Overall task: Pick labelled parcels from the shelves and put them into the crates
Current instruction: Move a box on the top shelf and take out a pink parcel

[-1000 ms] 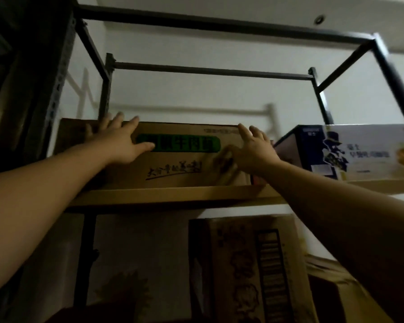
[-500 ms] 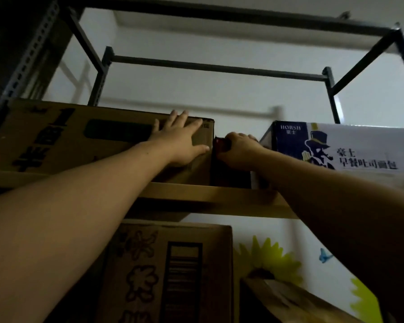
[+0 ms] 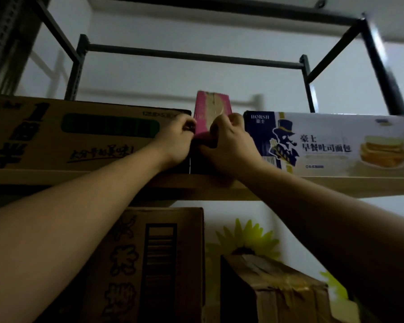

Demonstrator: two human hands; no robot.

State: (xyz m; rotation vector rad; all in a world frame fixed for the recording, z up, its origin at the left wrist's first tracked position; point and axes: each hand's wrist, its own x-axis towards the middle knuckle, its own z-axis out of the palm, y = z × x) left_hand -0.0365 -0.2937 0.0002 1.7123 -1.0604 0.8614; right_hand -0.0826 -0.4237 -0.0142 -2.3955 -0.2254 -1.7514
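- Gripping with both hands: our left hand [image 3: 176,142] is curled on the left edge of the pink parcel [image 3: 211,110]. Our right hand [image 3: 229,145] is clamped on its right edge and lower front. Neither hand is loose.
- Parcel is on the top shelf board [image 3: 336,185], upright in the slot between the brown carton [image 3: 79,134] and the bread carton [image 3: 324,143]. Its top stands above both carton tops; our hands hide its base.
- Handling, our read: a slim card box, likely light and stiff. The face looks glossy, so it could slip.
- A tan tape strip runs down the front. We shouldn't pull on that. We can't read any label.
- Best hold: the 2 side edges low down, as now. Put 1 hand under the base once it clears the board.
- Risks: the slot is tight, so the neighbours may drag. The reach is overhead, so the parcel could tip toward us.
- Vs 0.5 s ago, left hand: it was flat, fingers spread, on the brown carton's right end. Now it's off that and on the parcel.
- Vs 0.5 s ago, right hand: it was buried in the slot with only a red sliver showing. Now the parcel is pulled forward and tilted up.
- Both cartons and the rack rear bar [image 3: 191,54] look unmoved.
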